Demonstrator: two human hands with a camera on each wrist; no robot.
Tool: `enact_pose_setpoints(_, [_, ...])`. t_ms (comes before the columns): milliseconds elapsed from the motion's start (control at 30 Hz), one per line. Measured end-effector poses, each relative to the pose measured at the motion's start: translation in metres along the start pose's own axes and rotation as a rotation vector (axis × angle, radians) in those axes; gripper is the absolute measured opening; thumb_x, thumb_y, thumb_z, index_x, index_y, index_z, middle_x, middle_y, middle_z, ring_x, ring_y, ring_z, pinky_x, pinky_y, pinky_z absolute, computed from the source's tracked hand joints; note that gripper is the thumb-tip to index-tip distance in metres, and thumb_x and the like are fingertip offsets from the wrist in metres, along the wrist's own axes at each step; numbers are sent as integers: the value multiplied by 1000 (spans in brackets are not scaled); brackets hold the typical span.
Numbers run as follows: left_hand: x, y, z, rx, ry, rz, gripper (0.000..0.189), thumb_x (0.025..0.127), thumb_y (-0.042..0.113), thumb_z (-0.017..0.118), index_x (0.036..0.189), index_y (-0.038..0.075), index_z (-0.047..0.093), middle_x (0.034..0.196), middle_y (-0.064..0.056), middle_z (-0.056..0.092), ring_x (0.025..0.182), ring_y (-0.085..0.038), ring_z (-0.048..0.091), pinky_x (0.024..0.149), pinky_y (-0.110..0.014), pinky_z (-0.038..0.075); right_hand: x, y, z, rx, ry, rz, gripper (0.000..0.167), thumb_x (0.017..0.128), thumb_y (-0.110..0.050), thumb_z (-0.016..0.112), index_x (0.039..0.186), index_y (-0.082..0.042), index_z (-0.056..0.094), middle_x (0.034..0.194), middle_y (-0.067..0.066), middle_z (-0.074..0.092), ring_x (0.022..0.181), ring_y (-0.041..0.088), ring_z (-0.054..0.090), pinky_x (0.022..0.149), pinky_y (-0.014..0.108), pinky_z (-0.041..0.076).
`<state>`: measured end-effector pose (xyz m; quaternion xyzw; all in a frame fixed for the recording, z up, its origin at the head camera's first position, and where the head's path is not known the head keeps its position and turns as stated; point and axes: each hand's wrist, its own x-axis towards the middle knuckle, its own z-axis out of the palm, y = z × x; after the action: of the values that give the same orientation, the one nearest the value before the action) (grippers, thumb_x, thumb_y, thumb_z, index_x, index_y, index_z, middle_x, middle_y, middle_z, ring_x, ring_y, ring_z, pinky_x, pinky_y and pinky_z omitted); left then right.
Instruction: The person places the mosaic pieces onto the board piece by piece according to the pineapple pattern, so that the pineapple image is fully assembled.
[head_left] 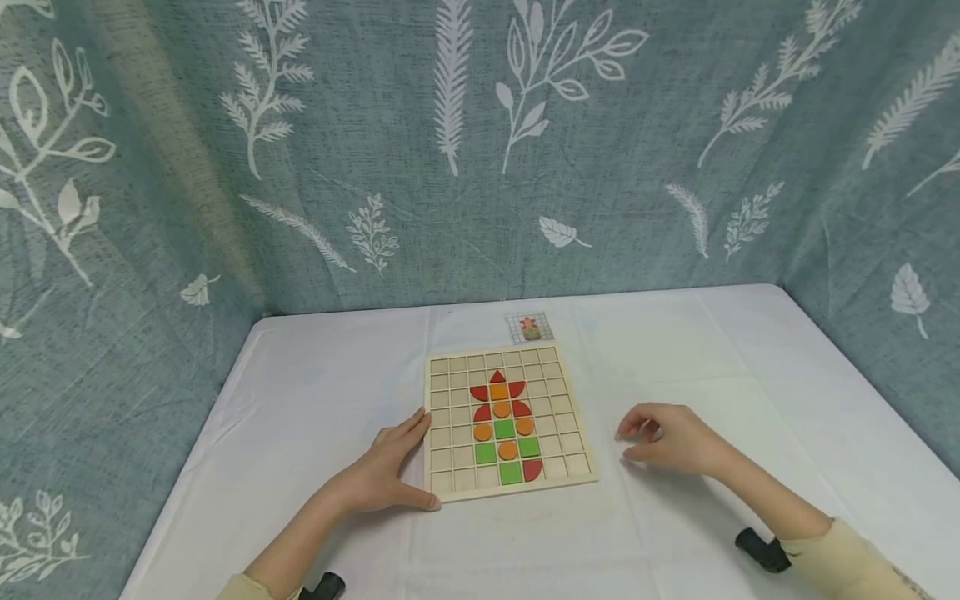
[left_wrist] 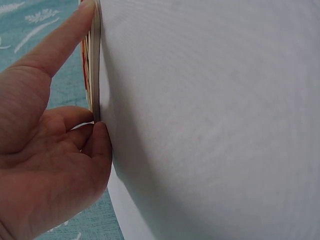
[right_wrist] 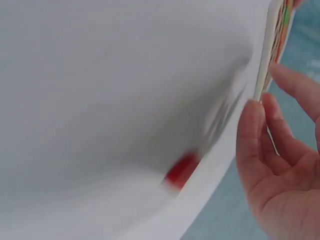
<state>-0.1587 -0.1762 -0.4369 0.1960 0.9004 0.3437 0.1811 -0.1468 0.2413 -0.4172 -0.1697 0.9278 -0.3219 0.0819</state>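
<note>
A square wooden grid board [head_left: 566, 417] lies flat on the white cloth. Red petal-like pieces [head_left: 517, 389], orange pieces [head_left: 502, 409] and green squares [head_left: 504, 429] form an upright figure in its cells. My left hand [head_left: 382, 471] spreads around the board's near left corner, thumb at the front edge, fingers along the left side; the left wrist view shows them touching the board's edge [left_wrist: 96, 60]. To the right of the board, my right hand [head_left: 671, 437] hovers with loosely bent fingers, nothing visible between them. A blurred red thing [right_wrist: 182, 170] shows in the right wrist view.
A small gridded picture card [head_left: 529, 327] with a similar figure lies just behind the board. The white cloth-covered table [head_left: 712, 350] is enclosed by a blue-green leaf-patterned curtain [head_left: 390, 167] at the back and sides. Black wrist devices [head_left: 763, 551] sit at both sleeves.
</note>
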Motion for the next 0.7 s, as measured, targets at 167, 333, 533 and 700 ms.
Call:
enact_pose_setpoints(167, [0, 1, -1, 1, -5, 2, 117, 65, 41, 89, 153, 0, 24, 161, -16, 15, 140, -38, 22, 108, -61, 27, -20, 19, -21, -14, -19, 111, 30, 77, -17, 82, 101, -8, 67, 92, -2, 63, 76, 12, 54, 61, 25, 47])
enact_pose_setpoints(333, [0, 2, -2, -2, -4, 3, 117, 65, 41, 89, 153, 0, 23, 161, -16, 14, 140, -39, 22, 108, -61, 26, -32, 30, -33, -53, -46, 197, 35, 74, -16, 84, 101, -5, 65, 93, 0, 61, 77, 16, 51, 63, 28, 45])
enact_pose_setpoints(533, [-1, 4, -3, -7, -8, -1, 117, 65, 40, 89, 153, 0, 23, 161, -16, 15, 140, -39, 22, 109, -61, 26, -32, 30, -35, -42, -70, 212, 27, 75, -7, 80, 97, -4, 64, 89, 2, 60, 77, 17, 53, 63, 28, 47])
enact_pose_setpoints(700, [-1, 3, -3, -3, -11, -1, 117, 65, 41, 89, 154, 1, 23, 161, -15, 15, 140, -38, 22, 108, -61, 27, -21, 26, -28, -34, -56, 191, 20, 77, -6, 79, 92, -8, 65, 87, 0, 61, 77, 16, 56, 64, 27, 49])
